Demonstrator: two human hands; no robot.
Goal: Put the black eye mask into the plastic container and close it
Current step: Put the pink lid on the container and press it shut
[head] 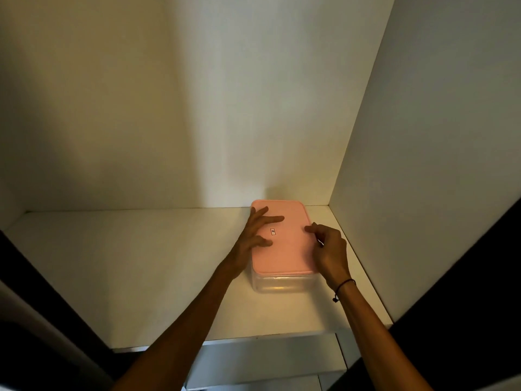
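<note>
A clear plastic container [277, 284] with a pink lid [284, 249] stands on a white shelf, toward its back right corner. The lid lies flat on the container and carries a small label at its middle. My left hand [253, 238] rests on the lid's left side with the fingers spread over the top. My right hand [331, 249] is at the lid's right edge, its fingers curled against the rim. No black eye mask is in sight; the container's inside is hidden by the lid and by glare on its wall.
The white shelf [141, 277] is bounded by a back wall [197, 108] and a right side panel [423, 165] close to the container. Dark door edges frame the bottom left and right. A lower shelf edge [267, 359] shows below the front.
</note>
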